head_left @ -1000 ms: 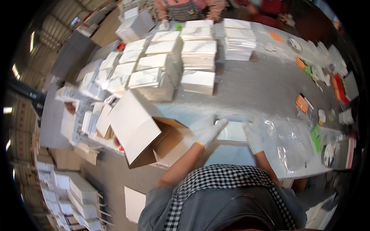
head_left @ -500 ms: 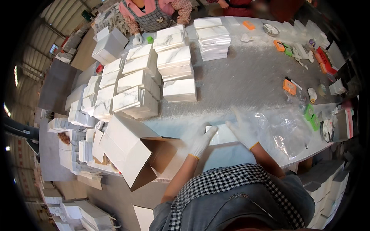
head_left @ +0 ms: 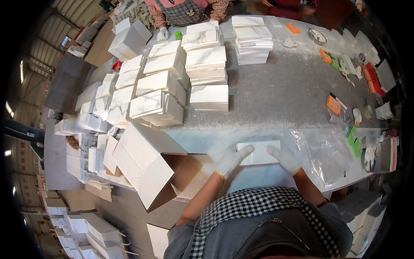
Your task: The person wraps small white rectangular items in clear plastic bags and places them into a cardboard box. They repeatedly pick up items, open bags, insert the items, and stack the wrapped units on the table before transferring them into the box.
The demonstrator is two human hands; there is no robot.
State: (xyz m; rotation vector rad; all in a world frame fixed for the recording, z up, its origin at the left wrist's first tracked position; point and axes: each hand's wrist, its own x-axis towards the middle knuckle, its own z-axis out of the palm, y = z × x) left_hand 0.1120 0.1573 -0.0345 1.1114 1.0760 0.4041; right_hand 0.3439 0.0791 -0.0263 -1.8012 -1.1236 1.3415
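Both my hands wear white gloves with yellow cuffs. Between them, low on the near side of the table, is a small stack of white tiles. My left hand grips its left end, thumb on top; my right hand clasps the right end the same way. The fingers beneath and behind the tiles are partly hidden. To the left of my left hand, an open white cardboard box lies on its side, its brown inside facing me. A crumpled sheet of clear plastic spreads to the right of my right hand.
Several stacks of grey-veined white tiles fill the table's left and middle. Orange cutters, a green tool and a metal bowl lie to the right. Across the table stands a person in a checked apron, near another white box.
My hands have closed in on the ends of the tile stack, the right hand's spread fingers now wrapping it. My view has shifted slightly, so the table's things appear further right.
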